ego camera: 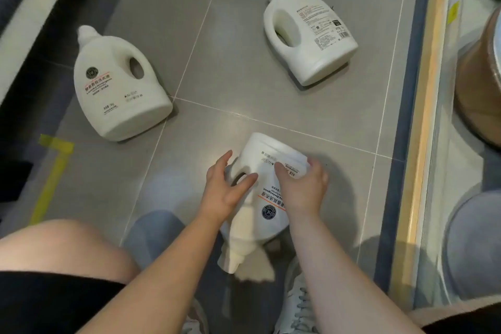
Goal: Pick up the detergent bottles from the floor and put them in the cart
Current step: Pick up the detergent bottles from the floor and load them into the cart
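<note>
Both bare forearms reach forward past the cap end of the nearest bottle (pixel 271 149) and close in on its body. The left hand (pixel 226 187) lies against its handle side, fingers spread and nearly straight (thumb stretched across the handle opening). The right hand (pixel 305 187) grips the bottle's opposite side, thumb pressed on the label face, the other fingers curled round the edge.

Grey tile floor (pixel 244 35); yellow tape corner (pixel 54 168) left; brown drum (pixel 479 95) right.
</note>
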Tool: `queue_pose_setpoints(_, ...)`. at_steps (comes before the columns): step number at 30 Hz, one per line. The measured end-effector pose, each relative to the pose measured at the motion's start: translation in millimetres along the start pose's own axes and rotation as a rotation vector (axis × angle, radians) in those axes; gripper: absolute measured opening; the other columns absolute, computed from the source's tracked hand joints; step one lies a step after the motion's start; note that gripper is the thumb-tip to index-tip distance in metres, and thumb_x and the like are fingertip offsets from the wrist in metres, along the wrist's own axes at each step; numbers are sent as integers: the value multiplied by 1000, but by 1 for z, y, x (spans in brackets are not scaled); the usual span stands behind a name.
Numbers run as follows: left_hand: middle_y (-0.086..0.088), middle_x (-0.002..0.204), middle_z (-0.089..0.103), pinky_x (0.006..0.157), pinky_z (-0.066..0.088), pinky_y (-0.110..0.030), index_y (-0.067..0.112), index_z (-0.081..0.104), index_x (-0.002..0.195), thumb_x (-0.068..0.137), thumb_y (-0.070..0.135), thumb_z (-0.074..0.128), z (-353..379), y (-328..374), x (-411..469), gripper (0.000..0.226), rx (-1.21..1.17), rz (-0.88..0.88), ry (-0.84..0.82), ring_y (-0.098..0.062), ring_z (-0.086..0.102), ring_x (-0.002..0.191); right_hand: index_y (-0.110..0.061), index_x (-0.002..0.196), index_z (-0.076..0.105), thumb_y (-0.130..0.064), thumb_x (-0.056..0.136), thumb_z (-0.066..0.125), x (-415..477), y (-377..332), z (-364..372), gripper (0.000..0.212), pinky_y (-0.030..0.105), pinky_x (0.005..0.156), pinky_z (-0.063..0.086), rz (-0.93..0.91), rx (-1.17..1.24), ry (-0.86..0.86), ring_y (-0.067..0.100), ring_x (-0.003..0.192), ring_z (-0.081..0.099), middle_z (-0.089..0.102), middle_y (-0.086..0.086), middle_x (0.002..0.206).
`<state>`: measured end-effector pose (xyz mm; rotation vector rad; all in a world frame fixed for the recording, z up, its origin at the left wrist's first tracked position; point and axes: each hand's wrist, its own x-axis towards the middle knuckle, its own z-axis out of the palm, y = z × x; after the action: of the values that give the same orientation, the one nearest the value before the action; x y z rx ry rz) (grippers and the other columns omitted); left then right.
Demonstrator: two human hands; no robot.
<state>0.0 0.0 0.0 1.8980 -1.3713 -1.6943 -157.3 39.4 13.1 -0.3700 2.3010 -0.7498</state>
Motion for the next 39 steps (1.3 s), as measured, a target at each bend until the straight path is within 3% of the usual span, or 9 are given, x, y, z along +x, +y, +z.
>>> queue_pose_setpoints(6,-8,160,39,121,26,-31,28,35,163,67,78,61,9,-8,2,112,166,-106,-40,-26,33,154,-6,137,43,-49,80,87,6,19,8,84,47,105,52,427,-25,-98,38,128,61,61,19,137)
queue_pose_setpoints(10,-13,162,34,124,27,-42,32,20,167,91,63,71,18,-1,16,97,359,-172,-86,-36,32,153,-4,136,42,-51,81,86,9,26,11,84,48,105,53,427,-38,-113,40,126,62,59,22,139)
queue_pose_setpoints(19,-14,156,40,124,30,-47,36,28,164,90,53,78,10,23,47,91,587,-46,-250,-37,35,150,6,138,44,-57,88,77,-19,27,17,87,45,101,52,553,49,-14,43,128,61,59,25,139)
queue_pose_setpoints(23,-7,160,39,126,16,-48,38,27,165,92,54,76,14,55,68,89,901,114,-425,-31,31,154,-2,137,56,-85,69,59,-45,41,25,107,43,90,61,635,26,-215,38,110,71,63,14,127)
queue_pose_setpoints(26,-3,164,37,129,-3,-56,39,32,164,90,55,77,17,67,73,88,1004,246,-480,-26,22,159,-20,117,65,-60,88,72,-55,30,20,50,35,63,62,729,105,-440,24,89,72,67,6,111)
queue_pose_setpoints(30,-9,172,25,131,3,-52,36,32,164,87,55,79,9,56,47,91,661,274,15,-26,15,162,-14,97,71,-62,89,67,-22,-20,-10,49,35,78,57,176,-495,-528,30,100,75,75,4,97)
queue_pose_setpoints(33,-20,171,19,128,13,-50,18,23,166,85,51,83,5,33,20,106,276,-30,484,-38,17,160,-17,131,62,-54,89,74,16,-69,-21,57,37,93,51,-250,-596,-355,30,124,62,66,7,126)
queue_pose_setpoints(36,-24,169,18,125,19,-49,6,17,164,79,50,88,10,17,0,119,13,-397,637,-40,20,157,-23,158,39,-56,84,81,42,-95,-9,92,41,116,39,-536,-765,-485,31,145,43,48,7,154)
queue_pose_setpoints(39,-28,159,32,121,30,-47,-5,26,154,79,53,88,19,-6,-7,113,-113,-620,628,-40,31,151,-25,166,25,-62,79,83,58,-79,9,111,41,122,33,-574,-981,-711,31,153,34,38,9,165)
